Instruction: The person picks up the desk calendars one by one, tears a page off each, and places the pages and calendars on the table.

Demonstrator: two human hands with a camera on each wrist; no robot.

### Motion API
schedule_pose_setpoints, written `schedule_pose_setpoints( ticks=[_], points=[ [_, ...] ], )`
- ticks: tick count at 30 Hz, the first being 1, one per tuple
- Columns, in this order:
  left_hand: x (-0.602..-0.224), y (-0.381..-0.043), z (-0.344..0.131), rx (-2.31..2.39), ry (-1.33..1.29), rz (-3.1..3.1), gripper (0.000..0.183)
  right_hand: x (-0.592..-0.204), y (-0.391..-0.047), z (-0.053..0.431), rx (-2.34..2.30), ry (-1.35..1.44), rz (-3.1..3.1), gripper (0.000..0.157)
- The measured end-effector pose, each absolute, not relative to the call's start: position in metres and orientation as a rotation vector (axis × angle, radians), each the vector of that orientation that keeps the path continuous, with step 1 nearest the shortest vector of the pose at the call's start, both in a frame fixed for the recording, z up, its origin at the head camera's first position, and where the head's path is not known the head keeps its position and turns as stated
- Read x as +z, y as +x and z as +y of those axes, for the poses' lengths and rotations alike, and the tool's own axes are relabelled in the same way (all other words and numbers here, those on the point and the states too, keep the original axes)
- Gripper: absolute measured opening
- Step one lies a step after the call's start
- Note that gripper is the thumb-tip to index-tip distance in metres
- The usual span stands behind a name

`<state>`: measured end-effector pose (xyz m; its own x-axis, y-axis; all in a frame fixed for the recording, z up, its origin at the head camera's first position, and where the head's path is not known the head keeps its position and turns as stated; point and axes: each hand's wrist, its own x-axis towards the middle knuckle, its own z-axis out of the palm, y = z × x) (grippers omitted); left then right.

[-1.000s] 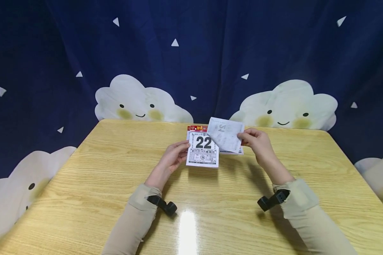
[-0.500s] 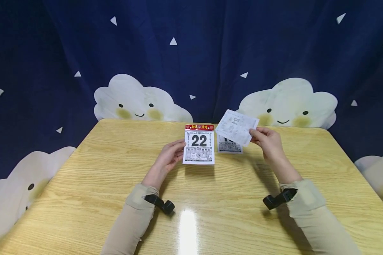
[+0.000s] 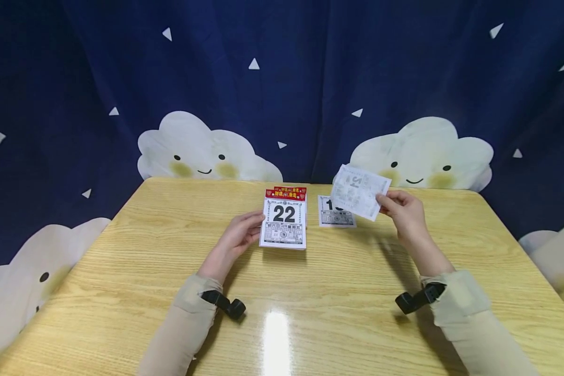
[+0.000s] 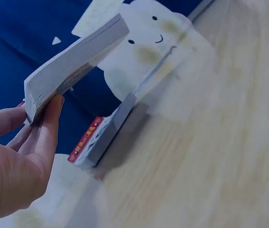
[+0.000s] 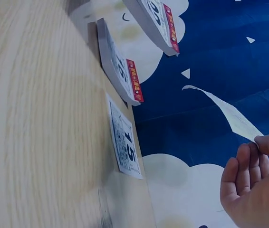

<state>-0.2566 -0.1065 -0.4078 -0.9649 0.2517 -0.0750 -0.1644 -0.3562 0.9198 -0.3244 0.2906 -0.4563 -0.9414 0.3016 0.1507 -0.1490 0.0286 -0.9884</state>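
My left hand [image 3: 239,232] grips the left edge of a thick tear-off calendar [image 3: 283,224] with a red header and a big 22, raised above the table. In the left wrist view, the thumb and fingers pinch the page block [image 4: 77,61] by its side. On the right, my right hand [image 3: 404,214] pinches a loose calendar sheet [image 3: 359,190] by its edge between thumb and fingers; its printing shows faintly in reverse. The sheet bends in the air in the right wrist view. A second calendar [image 5: 118,71] showing 16 lies behind the held one, mostly hidden in the head view.
A loose sheet [image 5: 124,140] printed 15 lies flat near the far edge of the wooden table [image 3: 169,292], partly under the held sheet in the head view. Behind the table hangs a dark blue curtain [image 3: 216,78] with white clouds.
The right hand has drawn the loose sheet away from the calendar, up and to the right. The left hand has moved the calendar left, so the second calendar's header shows behind it.
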Motion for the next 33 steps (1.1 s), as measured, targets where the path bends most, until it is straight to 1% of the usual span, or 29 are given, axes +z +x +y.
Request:
schedule_pose_setpoints(
  ticks=[4,7,11,12,16,18,19,21,24,29,33],
  points=[
    [-0.408,-0.254,-0.110,2.318,-0.021,1.659,0.042,-0.456,-0.318,0.290,1.894,-0.166,-2.056,0.046],
    [-0.407,-0.252,-0.113,2.277,-0.051,1.652,0.043,-0.457,-0.315,0.291,1.834,-0.176,-2.086,0.043],
    [-0.406,-0.248,-0.117,2.220,-0.005,1.655,0.044,-0.456,-0.310,0.292,1.707,-0.153,-2.164,0.041],
    [-0.406,-0.248,-0.118,2.210,-0.003,1.657,0.043,-0.446,-0.302,0.288,1.730,-0.122,-2.177,0.035],
    [-0.407,-0.248,-0.120,2.140,0.044,1.697,0.042,-0.415,-0.275,0.274,1.563,-0.185,-2.307,0.032],
    [-0.409,-0.247,-0.119,2.110,0.043,1.714,0.041,-0.390,-0.255,0.261,1.485,-0.167,-2.370,0.031],
    [-0.409,-0.247,-0.119,2.090,0.052,1.726,0.042,-0.387,-0.251,0.257,1.373,-0.181,-2.405,0.035],
    [-0.411,-0.246,-0.119,2.059,0.049,1.739,0.041,-0.369,-0.236,0.246,1.299,-0.120,-2.429,0.032],
    [-0.413,-0.244,-0.120,2.035,0.043,1.746,0.041,-0.357,-0.224,0.236,1.120,-0.026,-2.469,0.026],
    [-0.415,-0.240,-0.122,2.003,0.059,1.761,0.040,-0.356,-0.219,0.231,0.873,0.089,-2.512,0.013],
    [-0.415,-0.238,-0.121,1.995,0.035,1.760,0.039,-0.358,-0.218,0.226,0.732,0.231,-2.507,0.008]
  ],
)
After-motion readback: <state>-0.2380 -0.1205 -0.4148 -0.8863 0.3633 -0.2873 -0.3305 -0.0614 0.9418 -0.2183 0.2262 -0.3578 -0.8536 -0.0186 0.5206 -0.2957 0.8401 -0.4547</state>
